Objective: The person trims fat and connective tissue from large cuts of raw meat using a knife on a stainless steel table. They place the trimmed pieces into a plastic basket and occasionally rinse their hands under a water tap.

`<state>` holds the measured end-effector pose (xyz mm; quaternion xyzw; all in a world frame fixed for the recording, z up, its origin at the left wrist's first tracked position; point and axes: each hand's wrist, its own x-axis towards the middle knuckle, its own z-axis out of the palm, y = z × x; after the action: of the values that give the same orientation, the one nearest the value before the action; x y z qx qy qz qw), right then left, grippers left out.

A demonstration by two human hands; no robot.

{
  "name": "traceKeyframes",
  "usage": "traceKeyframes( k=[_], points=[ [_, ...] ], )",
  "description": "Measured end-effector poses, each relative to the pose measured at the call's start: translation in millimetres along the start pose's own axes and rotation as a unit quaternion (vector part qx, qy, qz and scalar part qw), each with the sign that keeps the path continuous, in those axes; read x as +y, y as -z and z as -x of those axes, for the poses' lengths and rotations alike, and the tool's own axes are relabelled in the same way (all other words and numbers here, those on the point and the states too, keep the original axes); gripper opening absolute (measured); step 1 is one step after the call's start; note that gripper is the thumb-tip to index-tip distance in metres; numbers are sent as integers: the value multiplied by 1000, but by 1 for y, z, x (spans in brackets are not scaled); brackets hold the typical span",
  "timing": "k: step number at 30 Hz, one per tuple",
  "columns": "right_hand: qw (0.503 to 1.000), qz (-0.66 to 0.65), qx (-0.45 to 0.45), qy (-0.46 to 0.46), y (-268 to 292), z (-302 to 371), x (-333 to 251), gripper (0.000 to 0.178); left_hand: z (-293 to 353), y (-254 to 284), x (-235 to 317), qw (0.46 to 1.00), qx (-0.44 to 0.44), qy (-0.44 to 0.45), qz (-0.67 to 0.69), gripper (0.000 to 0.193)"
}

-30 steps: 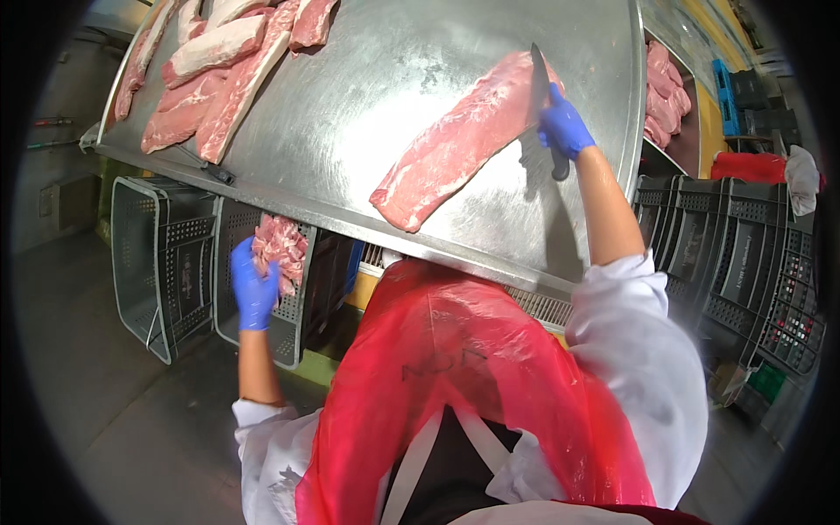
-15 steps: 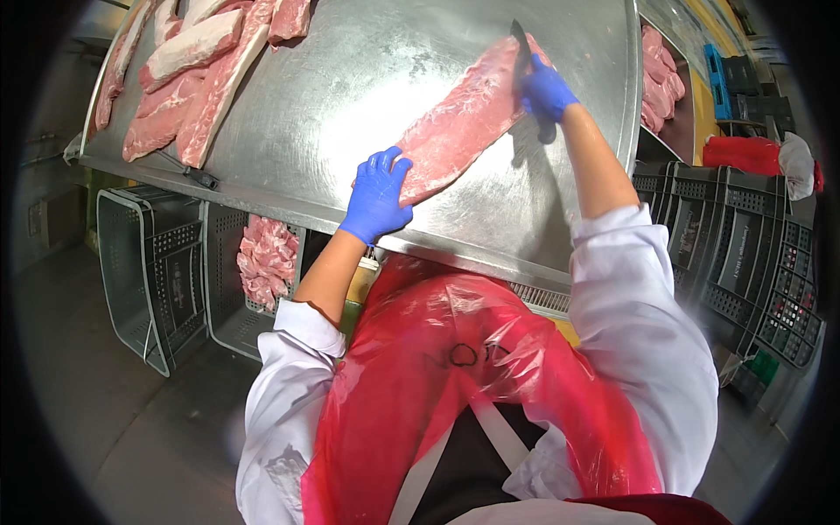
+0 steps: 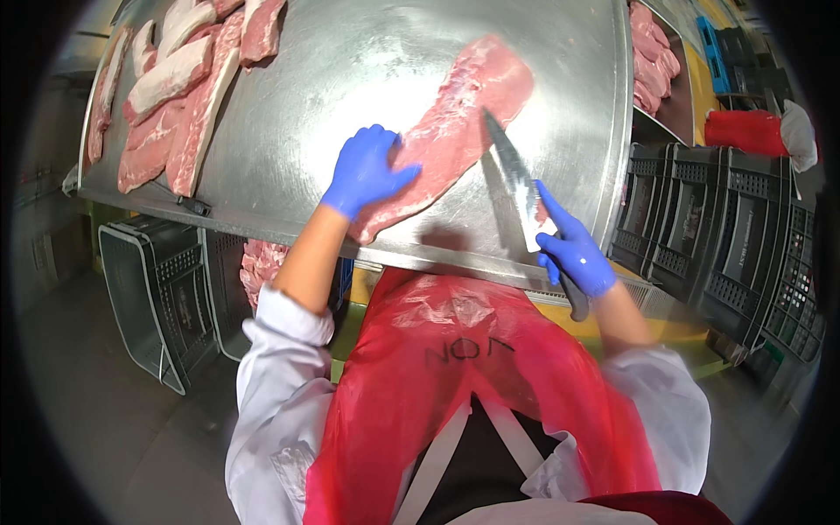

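A long slab of raw pork loin lies slantwise on the metal table, its near end by the front edge. My left hand, in a blue glove, rests at the slab's left side near that end, fingers apart and thumb over the meat. In my right hand, also gloved in blue, is a knife, its dark handle toward me. The blade points up and left, its tip over the slab's right edge. A small pinkish patch beside the blade, near my right fingers, is too unclear to name.
More pork pieces are heaped at the table's far left, with a dark-handled tool near them. Grey crates stand below left, one holding meat trimmings. At right are a bin of meat and stacked dark crates.
My right hand has drawn the knife from the slab's far end back toward me. My left hand has shifted slightly left and up, and the slab's near end now sits closer to me.
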<state>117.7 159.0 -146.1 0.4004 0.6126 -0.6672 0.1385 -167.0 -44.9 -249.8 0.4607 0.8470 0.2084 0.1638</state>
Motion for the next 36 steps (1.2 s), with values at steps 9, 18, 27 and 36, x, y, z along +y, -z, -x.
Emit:
traceKeyframes(
  k=[9,18,27,36],
  points=[
    [965,-150,133,170,56,-139,2,83,-227,-54,58,979,-71,182,60,35],
    [977,36,113,180,37,-256,-74,65,-228,-58,46,982,-8,108,155,32],
    [969,198,-39,141,36,-171,-42,70,-214,-70,37,919,42,178,350,14],
    [978,107,-125,125,43,-147,-37,81,-230,-49,10,970,51,134,195,24]
  ],
)
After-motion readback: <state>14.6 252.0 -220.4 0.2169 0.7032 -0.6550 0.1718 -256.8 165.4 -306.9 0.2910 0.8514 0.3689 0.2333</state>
